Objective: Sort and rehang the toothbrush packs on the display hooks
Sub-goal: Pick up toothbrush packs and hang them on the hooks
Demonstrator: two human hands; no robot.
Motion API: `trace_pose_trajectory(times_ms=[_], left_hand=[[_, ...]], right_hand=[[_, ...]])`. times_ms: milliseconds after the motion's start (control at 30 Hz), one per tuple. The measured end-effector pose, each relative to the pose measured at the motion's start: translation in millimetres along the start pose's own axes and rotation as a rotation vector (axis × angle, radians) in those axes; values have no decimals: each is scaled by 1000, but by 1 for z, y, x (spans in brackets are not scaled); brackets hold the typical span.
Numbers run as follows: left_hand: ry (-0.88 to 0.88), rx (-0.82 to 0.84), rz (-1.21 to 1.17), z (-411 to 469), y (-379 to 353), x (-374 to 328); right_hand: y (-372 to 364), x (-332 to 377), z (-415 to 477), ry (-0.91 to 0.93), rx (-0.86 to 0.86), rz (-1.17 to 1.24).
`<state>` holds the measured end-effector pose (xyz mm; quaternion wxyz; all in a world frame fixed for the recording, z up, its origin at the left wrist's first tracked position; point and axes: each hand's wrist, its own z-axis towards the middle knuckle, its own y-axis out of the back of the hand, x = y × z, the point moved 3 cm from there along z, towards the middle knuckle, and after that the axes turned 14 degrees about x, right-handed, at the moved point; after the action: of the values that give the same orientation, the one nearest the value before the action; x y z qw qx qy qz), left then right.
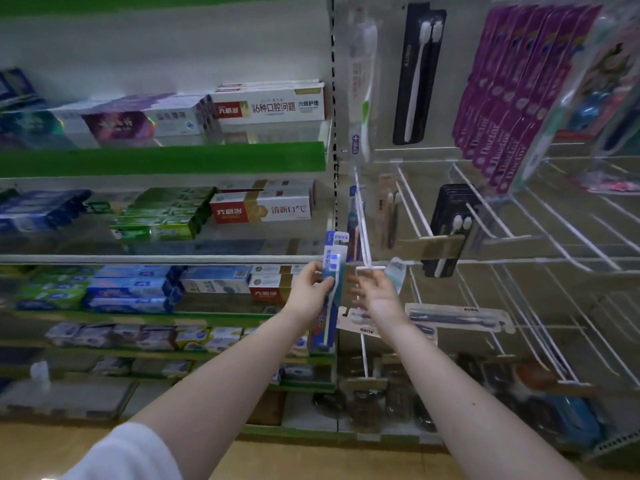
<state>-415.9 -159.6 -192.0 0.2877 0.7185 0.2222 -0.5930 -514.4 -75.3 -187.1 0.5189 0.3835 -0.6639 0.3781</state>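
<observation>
My left hand [309, 289] grips a blue toothbrush pack [331, 292] by its upper part and holds it upright beside the shelf divider. My right hand [375, 294] is raised just right of it, palm toward me, fingers loosely spread below the tip of a white wire hook [364, 233]. A pale teal pack [395, 273] shows just behind its fingers; whether the hand holds it I cannot tell. Another blue pack [353, 230] hangs further back on that hook.
Black packs [446, 230] hang on a neighbouring hook, purple packs [502, 98] up at the right. Two flat packs [457, 318] lie across lower hooks. Several bare white hooks [540, 237] jut out on the right. Toothpaste boxes [263, 206] fill the left shelves.
</observation>
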Motion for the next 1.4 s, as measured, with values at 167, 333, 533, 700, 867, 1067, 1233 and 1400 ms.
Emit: trace_pose_trajectory(times_ms=[167,333,533,700,867,1067,1233,1400], left_hand=[[-48,94,45,16,1,-6],[-70,150,42,24,-9,-7],[-54,128,77,29,-15,0],[-86,134,135,34,-23,-1],[-52,102,122,39,-32,0],[21,35,61,46,-37,-1],[51,-22,-90,54,-38,-2],[17,-9,-306,55,-42,0]], right_hand=[[3,-2,8,54,-50,66],[7,-1,15,50,-55,64],[18,3,15,30,-76,-30],[24,4,15,48,-36,-36],[32,3,16,65,-18,-13],[32,-2,22,66,-10,-8],[33,-5,31,62,-9,34],[38,-5,35,63,-21,64]])
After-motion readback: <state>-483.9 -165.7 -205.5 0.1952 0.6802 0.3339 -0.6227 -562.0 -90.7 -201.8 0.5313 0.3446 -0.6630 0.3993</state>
